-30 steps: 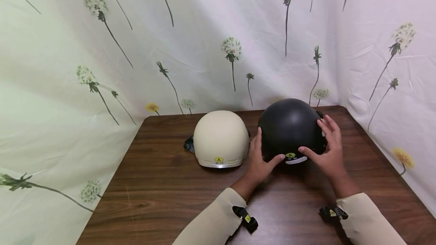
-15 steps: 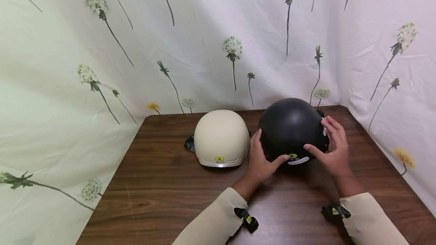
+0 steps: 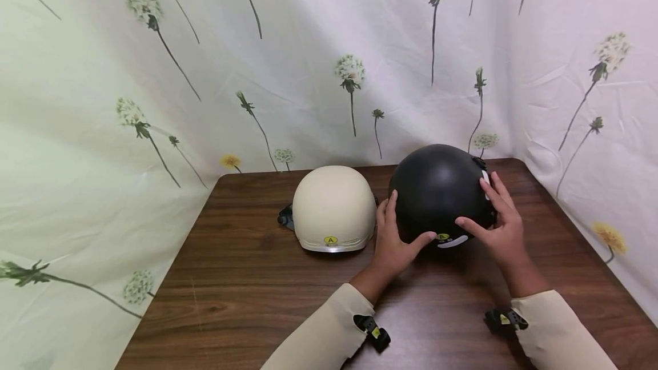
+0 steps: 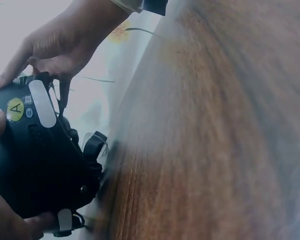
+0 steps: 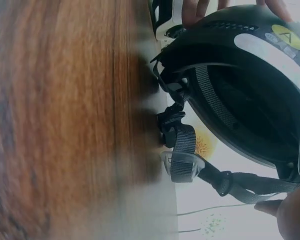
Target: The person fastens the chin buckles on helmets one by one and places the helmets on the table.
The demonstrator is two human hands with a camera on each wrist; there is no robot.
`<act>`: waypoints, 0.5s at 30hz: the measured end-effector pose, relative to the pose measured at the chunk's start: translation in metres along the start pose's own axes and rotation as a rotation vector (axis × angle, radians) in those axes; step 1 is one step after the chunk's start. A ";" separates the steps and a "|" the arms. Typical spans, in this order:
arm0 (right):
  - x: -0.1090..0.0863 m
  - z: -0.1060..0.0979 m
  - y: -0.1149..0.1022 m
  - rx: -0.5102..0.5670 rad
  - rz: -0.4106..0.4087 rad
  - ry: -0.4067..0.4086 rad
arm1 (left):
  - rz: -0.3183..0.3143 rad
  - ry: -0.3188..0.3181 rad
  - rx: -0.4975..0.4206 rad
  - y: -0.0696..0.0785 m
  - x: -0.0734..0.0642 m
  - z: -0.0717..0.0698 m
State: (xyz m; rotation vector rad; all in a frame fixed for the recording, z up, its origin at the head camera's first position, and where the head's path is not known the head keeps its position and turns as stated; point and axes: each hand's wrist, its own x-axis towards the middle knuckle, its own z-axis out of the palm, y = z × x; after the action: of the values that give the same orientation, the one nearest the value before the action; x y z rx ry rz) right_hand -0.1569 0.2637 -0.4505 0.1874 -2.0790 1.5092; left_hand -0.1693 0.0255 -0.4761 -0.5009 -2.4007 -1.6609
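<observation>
A matte black helmet (image 3: 439,187) is held between both hands at the right of the table. My left hand (image 3: 393,247) grips its left side, the thumb near the yellow "A" sticker (image 4: 15,109) and white strip on the rim. On the opposite side my right hand (image 3: 501,236) grips it, thumb on the front and fingers by a white patch. In the right wrist view the helmet tilts, its dark inside showing, and a chin strap (image 5: 183,155) with a buckle hangs below the rim. Just left of my left hand sits a cream helmet (image 3: 334,204).
The brown wood-grain table (image 3: 247,301) ends at a back edge against a white curtain (image 3: 308,73) printed with flowers. More curtain hangs along the right side. A dark knob (image 3: 285,218) sticks out from the cream helmet's left.
The black helmet has turned slightly and its crown has risen a little. Both hands have shifted slightly right with it. The cream helmet stays in place.
</observation>
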 end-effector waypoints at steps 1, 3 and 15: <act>0.000 0.001 0.000 0.014 -0.003 0.004 | 0.008 0.010 0.000 0.000 0.000 0.000; 0.001 0.002 0.000 0.047 0.003 0.019 | 0.028 0.026 0.004 -0.001 0.000 0.001; 0.005 0.006 -0.007 0.114 0.141 0.036 | 0.050 0.046 0.013 0.001 -0.001 0.002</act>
State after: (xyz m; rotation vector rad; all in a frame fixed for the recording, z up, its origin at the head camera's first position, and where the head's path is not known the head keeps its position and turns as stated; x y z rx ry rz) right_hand -0.1599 0.2571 -0.4438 0.0570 -2.0157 1.7032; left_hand -0.1681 0.0277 -0.4767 -0.5097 -2.3454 -1.6174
